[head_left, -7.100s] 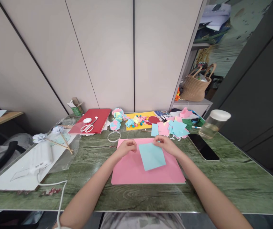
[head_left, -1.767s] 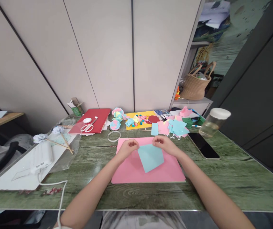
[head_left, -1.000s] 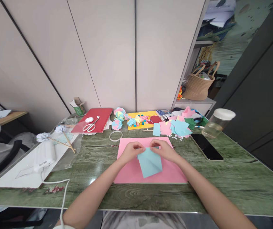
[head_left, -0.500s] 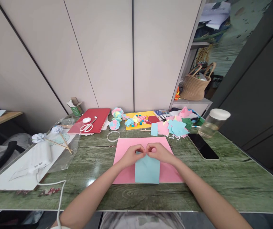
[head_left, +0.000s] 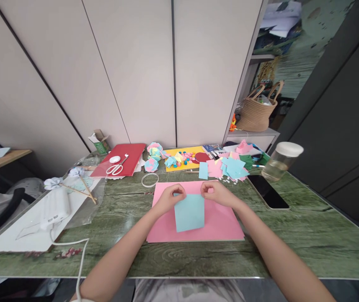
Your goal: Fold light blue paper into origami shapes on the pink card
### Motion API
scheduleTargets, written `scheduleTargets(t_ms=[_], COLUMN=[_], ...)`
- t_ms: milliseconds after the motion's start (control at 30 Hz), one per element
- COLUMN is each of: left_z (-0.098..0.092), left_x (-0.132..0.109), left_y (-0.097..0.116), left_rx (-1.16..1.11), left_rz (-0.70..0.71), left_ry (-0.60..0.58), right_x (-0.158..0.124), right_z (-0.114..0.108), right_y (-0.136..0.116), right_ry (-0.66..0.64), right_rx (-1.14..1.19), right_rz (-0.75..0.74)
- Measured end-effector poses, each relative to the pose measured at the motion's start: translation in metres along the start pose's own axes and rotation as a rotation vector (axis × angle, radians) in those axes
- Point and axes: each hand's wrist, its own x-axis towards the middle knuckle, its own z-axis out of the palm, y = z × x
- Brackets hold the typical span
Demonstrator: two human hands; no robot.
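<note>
A square sheet of light-blue paper [head_left: 189, 214] is held up over a pink sheet [head_left: 221, 224] that lies flat on the table. My left hand [head_left: 170, 198] pinches the blue paper at its upper left corner, fingers closed. At the upper right corner, my right hand [head_left: 218, 193] pinches with thumb and forefinger, its fingers curled. A white tape ring [head_left: 150, 180] rests beyond the pink sheet, left of my hands. Scraps of pink and blue paper [head_left: 234, 167] are heaped behind my right hand.
Scissors [head_left: 115, 168] lie on a red folder [head_left: 129, 153]. Paper flowers [head_left: 151, 165] stand by a yellow sheet [head_left: 174, 168] with small coloured pieces. At right are a phone [head_left: 267, 191] and a lidded bottle [head_left: 281, 161]; at left, a white power bank [head_left: 55, 205] with its cable.
My hands have moved apart, from the middle of the blue paper's top edge out to its upper corners. The paper now hangs slightly higher and more to the left.
</note>
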Motion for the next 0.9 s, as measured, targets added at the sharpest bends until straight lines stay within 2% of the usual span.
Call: scheduleTargets(t_ms=[300,600,900], left_z=[-0.012,0.001,0.014], left_x=[0.004,0.001,-0.001], left_y=[-0.005,-0.006,-0.003], left_rx=[-0.009,-0.098,-0.145], left_rz=[-0.014,-0.039,-0.077], left_ry=[0.068,0.012,-0.030], right_x=[0.001,0.001,0.000], right_z=[-0.018,0.013,0.023], right_y=[0.014,-0.005,-0.005], right_ry=[0.051,-0.023,-0.057], right_rx=[0.035,0.059,0.050], right_rz=[0.023,-0.032,-0.031])
